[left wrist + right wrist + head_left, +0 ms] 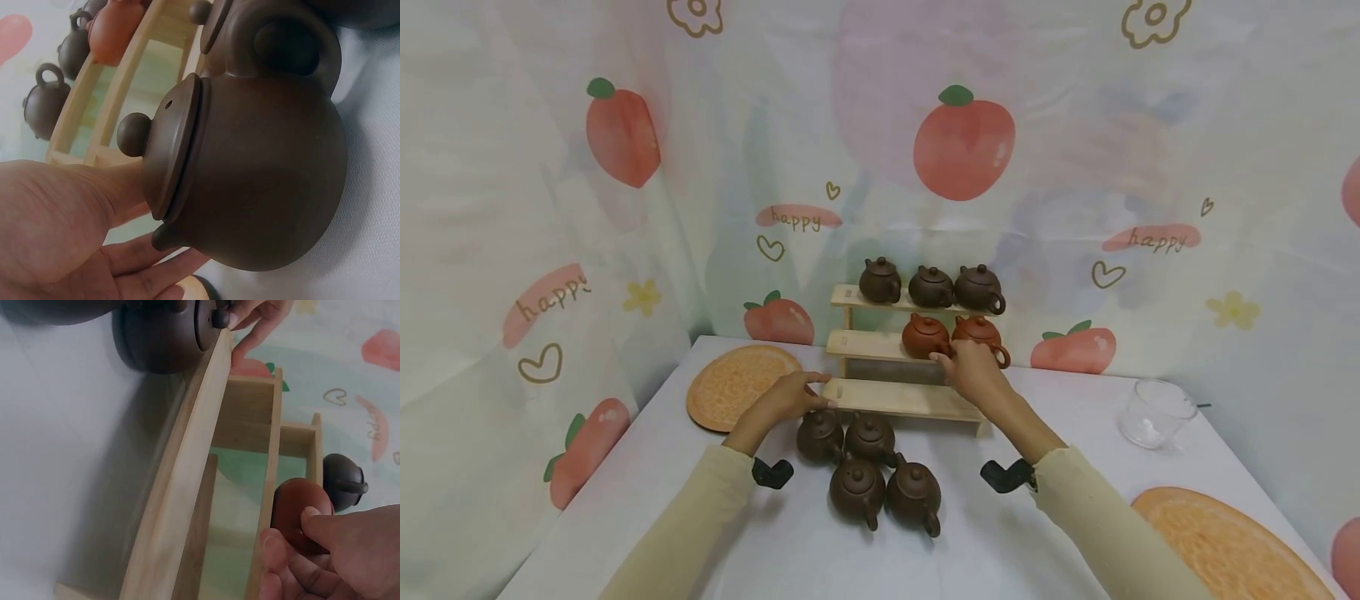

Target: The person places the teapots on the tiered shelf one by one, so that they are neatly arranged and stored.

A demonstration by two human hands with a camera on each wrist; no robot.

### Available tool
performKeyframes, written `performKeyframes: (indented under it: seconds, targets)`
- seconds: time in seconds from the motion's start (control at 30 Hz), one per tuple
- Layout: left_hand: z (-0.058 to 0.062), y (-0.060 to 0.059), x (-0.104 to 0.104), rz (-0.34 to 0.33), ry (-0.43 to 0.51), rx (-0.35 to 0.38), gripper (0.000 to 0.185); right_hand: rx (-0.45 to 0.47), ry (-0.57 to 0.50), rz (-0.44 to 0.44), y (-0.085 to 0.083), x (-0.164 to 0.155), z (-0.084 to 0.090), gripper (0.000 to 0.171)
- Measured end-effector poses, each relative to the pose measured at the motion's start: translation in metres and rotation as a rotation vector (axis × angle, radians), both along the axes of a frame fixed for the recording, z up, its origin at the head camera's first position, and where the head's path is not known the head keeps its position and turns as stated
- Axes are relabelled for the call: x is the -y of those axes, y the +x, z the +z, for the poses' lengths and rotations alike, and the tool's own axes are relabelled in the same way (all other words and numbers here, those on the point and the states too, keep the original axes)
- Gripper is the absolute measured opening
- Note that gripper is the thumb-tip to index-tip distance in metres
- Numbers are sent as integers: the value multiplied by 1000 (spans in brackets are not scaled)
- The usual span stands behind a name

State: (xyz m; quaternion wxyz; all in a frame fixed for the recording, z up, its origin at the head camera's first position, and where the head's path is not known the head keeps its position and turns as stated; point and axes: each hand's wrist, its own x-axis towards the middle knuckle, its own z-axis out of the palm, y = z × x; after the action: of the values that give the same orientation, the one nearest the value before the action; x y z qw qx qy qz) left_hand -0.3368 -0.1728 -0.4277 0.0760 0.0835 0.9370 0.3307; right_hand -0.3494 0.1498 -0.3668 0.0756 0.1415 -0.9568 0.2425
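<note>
A three-step wooden stand (910,398) stands at the back of the table. My left hand (792,395) holds the left end of its lowest step between thumb and fingers. On the middle step are two reddish clay teapots, one at the centre (922,335) and one at the right (976,328). My right hand (979,372) reaches over the lowest step and grips the central reddish teapot (299,503) near its handle, thumb on its side. Several dark brown teapots (269,156) sit on the table before the stand, one right beside my left hand.
Three dark teapots (931,287) line the top step. A round wood-toned mat (737,383) lies at the left, another mat (1225,542) at the front right. A clear glass bowl (1157,414) is at the right. Printed cloth (962,250) hangs behind and at the sides.
</note>
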Motion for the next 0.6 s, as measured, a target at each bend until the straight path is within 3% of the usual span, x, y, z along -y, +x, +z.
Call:
performKeyframes:
  seconds: [0.1,0.27,0.53,0.6]
  targets:
    - [0,0,-1,-6,-3,-4,60,74,8,18,7,-7,-5,40]
    - [-1,-1,-2,-12,-5,-7,60,120,60,100,30,-13,-18,42]
    - [-3,-2,-1,1,-3,-2,61,389,105,250,96,-16,-22,49]
    - [-3,-2,-1,-2,-1,-1,61,407,133,280,111,-18,-24,52]
